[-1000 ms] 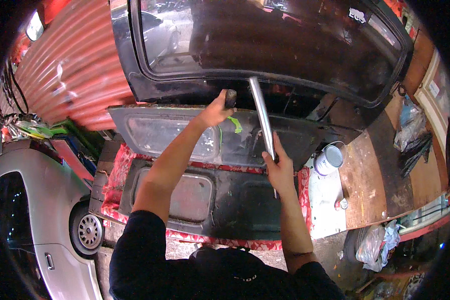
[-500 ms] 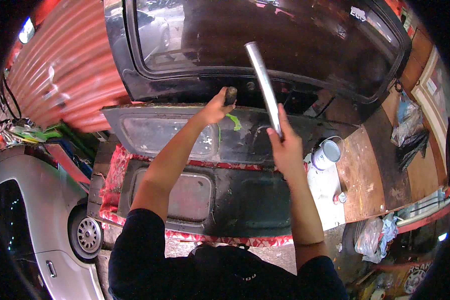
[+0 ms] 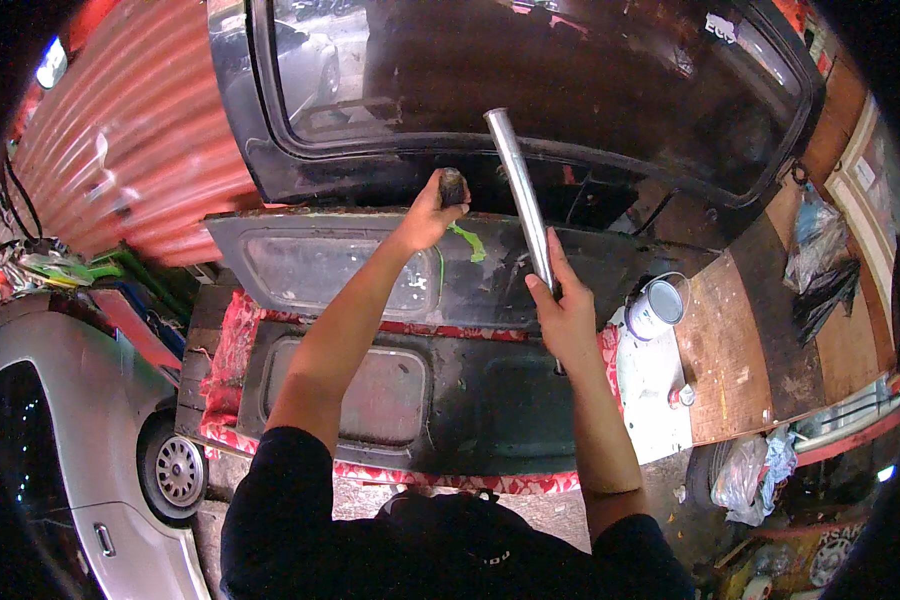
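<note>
- Left grip (image 3: 430, 217): closed round a dark block (image 3: 452, 188), which I find just above the top edge of the upper panel (image 3: 335, 272). I cannot confirm contact with that edge.
- Right grip (image 3: 567, 312): closed round a silver tube (image 3: 519, 190) toward its lower end. I judge that this low hold leaves most of the length free. The tube slants up and leftward, its top in view against the tailgate (image 3: 550, 85).
- Upper panel: between the lower panel (image 3: 510, 405) and the tailgate. I cannot see what supports it.
- Lower panel: lies on red cloth (image 3: 232, 345), which probably serves as padding.
- Tin (image 3: 647, 316): stands right of the panels, apart from the right grip, presumably to keep it out of the way.
- Against the frame half a second earlier, I note the tube's top sits lower, and a narrow end now shows below the right grip. The block sits slightly farther left. Panels and tin are essentially unchanged.
</note>
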`<state>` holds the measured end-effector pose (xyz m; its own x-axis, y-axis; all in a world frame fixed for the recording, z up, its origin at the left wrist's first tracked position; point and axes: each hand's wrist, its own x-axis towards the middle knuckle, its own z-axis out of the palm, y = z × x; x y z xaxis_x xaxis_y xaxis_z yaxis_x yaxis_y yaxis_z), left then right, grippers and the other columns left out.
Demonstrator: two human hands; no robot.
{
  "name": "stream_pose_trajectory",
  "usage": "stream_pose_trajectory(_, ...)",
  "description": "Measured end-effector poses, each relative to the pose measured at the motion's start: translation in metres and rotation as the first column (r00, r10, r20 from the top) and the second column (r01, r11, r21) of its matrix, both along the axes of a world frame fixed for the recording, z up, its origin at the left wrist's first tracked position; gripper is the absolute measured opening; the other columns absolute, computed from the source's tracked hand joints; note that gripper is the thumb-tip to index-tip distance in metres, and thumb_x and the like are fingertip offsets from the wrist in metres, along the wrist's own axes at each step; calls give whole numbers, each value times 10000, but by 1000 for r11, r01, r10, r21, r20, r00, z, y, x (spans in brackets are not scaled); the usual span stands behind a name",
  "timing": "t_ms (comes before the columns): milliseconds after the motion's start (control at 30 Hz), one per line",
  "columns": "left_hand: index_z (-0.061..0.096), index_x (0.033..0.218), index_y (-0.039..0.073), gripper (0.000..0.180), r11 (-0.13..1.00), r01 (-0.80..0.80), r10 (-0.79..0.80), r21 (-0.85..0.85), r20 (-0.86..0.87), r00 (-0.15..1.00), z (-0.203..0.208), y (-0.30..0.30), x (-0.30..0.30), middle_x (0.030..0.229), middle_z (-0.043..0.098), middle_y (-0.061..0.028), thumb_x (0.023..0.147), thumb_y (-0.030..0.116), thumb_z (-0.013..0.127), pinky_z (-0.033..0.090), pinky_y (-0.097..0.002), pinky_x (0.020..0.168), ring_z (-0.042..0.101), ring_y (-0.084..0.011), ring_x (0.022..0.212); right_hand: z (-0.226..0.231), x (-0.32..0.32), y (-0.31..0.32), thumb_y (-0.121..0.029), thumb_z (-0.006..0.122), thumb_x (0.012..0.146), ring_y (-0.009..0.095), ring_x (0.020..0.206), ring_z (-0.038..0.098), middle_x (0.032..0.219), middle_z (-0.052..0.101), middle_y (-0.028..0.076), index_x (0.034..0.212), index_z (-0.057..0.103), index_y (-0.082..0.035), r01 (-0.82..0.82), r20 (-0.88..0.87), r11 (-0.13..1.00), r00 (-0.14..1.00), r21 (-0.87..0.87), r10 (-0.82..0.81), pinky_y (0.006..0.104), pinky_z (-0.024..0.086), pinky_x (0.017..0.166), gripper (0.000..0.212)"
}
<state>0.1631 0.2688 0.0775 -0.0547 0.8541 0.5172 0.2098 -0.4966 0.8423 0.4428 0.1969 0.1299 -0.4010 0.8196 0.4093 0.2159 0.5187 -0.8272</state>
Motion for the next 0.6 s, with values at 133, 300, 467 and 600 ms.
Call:
stream_pose_trajectory(133, 446, 1154, 31, 411, 998, 38, -39, -47, -22, 999, 2, 2, -3, 1014, 562, -64, 806, -69, 639, 444, -318, 922, 556, -181, 975, -8, 1, -3, -56, 629, 922, 249, 1250, 566, 1373, 550, 229, 1506, 357, -84, 6, -2, 997, 1000, -78, -6, 316, 450, 992, 645)
stream_pose_trajectory(300, 489, 1099, 36, 376, 1000, -16, 17, 21, -24, 1000, -7, 7, -6, 966, 575, -60, 761, -62, 621, 446, -305, 896, 558, -172, 936, -5, 2, -1, -63, 632, 922, 248, 1225, 586, 1362, 556, 234, 1505, 365, -94, 7, -8, 999, 1000, -45, -7, 317, 466, 963, 642)
stream_pose_trajectory(467, 518, 1115, 49, 400, 1000, -11, 8, -13, -152, 988, -1, 2, -2, 983, 560, -36, 741, -67, 602, 447, -320, 896, 548, -165, 969, 7, -6, 2, -69, 634, 915, 327, 1155, 633, 1305, 580, 260, 1509, 359, -109, 49, -66, 965, 997, 259, -33, 369, 498, 928, 656)
stream_pose_trajectory(600, 525, 1084, 39, 376, 996, -81, 72, -48, -167, 983, 0, 3, 0, 953, 573, -49, 733, -43, 634, 463, -319, 868, 560, -167, 921, 0, -7, 11, -52, 609, 907, 466, 1083, 588, 1233, 590, 286, 1515, 324, -133, 15, 497, 999, 867, 50, -38, 493, 511, 874, 677)
